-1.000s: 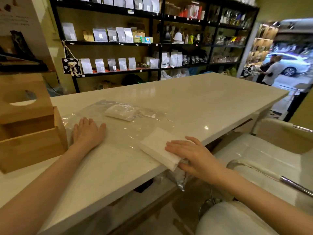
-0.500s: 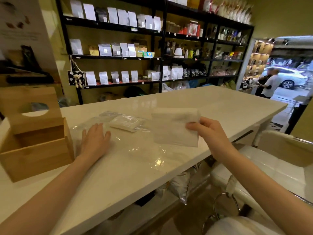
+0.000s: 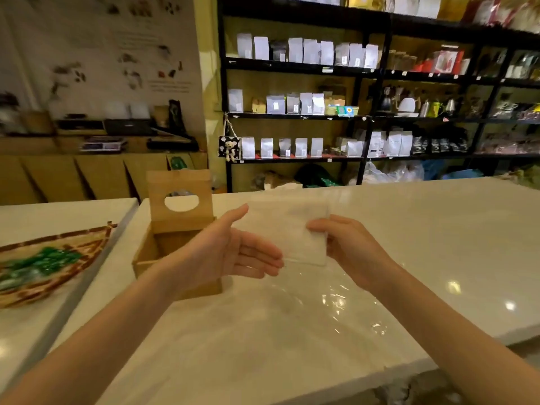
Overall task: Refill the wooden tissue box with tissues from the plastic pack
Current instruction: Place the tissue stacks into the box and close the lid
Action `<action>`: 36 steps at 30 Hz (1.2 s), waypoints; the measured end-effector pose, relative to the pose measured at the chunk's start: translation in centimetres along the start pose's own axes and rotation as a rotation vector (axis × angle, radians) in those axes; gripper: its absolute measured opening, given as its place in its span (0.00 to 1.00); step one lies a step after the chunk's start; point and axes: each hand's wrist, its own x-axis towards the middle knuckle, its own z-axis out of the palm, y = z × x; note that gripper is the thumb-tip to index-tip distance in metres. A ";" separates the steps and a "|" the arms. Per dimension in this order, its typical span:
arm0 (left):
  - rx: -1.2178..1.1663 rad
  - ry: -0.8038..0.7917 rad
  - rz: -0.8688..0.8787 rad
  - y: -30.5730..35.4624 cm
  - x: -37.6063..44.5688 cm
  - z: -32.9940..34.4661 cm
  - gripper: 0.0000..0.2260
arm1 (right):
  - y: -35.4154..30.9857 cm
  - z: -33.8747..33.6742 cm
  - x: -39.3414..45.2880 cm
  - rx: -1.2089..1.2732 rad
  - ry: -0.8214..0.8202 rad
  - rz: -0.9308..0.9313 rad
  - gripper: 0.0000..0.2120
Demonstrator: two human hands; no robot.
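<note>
Tissues (image 3: 287, 229), a white folded stack, are up in the air over the white desk (image 3: 438, 244), pinched at the right edge by the right hand (image 3: 347, 249) with thumb on the near face. Left hand (image 3: 230, 252) is flat and spread, palm up, just under the stack's left side (can't tell if it actually touches). Wooden tissue box (image 3: 175, 244) sits right behind that hand, its lid (image 3: 179, 200) with the oval hole standing upright, and the part of the inside that shows looks bare. Crinkly clear plastic pack (image 3: 336, 299) lies flat on the desk below the hands. Woven tray (image 3: 43, 267) off to the left, on the next counter.
</note>
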 end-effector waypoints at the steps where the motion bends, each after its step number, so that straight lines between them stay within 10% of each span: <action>1: -0.053 0.013 -0.037 0.0 -0.4 -1.1 0.39 | -0.2 1.0 0.5 -0.020 -0.044 -0.032 0.06; 5: -0.343 0.161 -0.068 0.1 -2.4 -4.8 0.43 | -0.9 4.8 1.9 -0.151 -0.294 -0.330 0.13; 9: -0.615 0.327 -0.006 0.9 -4.1 -7.0 0.25 | -1.2 6.7 4.0 -0.643 -0.491 -0.721 0.20; 16: -0.322 0.480 -0.037 1.0 -5.6 -10.1 0.35 | 0.4 9.0 8.4 -0.909 -0.566 -1.083 0.21; 21: -0.376 0.497 0.054 0.3 -5.7 -11.6 0.39 | 0.6 10.2 9.0 -0.352 -0.436 -0.419 0.32; 27: -0.448 0.431 0.066 0.2 -5.2 -12.6 0.34 | 0.5 10.5 10.0 0.070 -0.648 0.334 0.10; 31: -0.393 0.424 -0.024 0.0 -4.9 -13.6 0.39 | 0.4 10.7 11.2 0.189 -0.646 0.480 0.16; 36: -0.246 0.481 -0.127 0.8 -4.5 -13.3 0.22 | -0.1 10.9 12.2 -0.065 -0.747 0.418 0.11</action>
